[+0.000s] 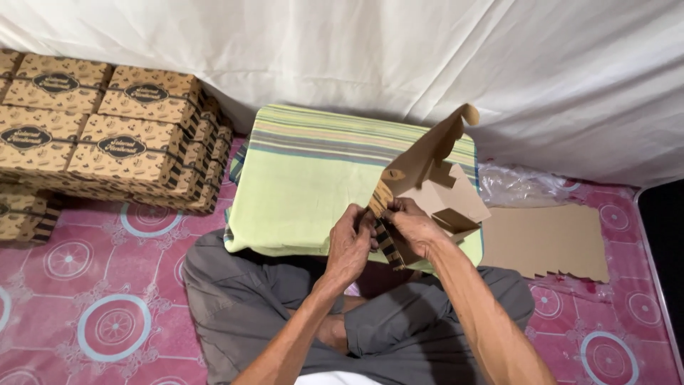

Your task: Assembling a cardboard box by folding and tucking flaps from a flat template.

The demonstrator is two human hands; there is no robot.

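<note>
Head view: left hand (350,242) and right hand (415,227) both pinch the half-folded cardboard box (434,187) at its lower striped edge, frame centre. Box rises up-right from the grip, over the striped cushion (306,171).

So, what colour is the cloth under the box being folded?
Pale green cloth with multicoloured stripes along its far edge; head view.
</note>
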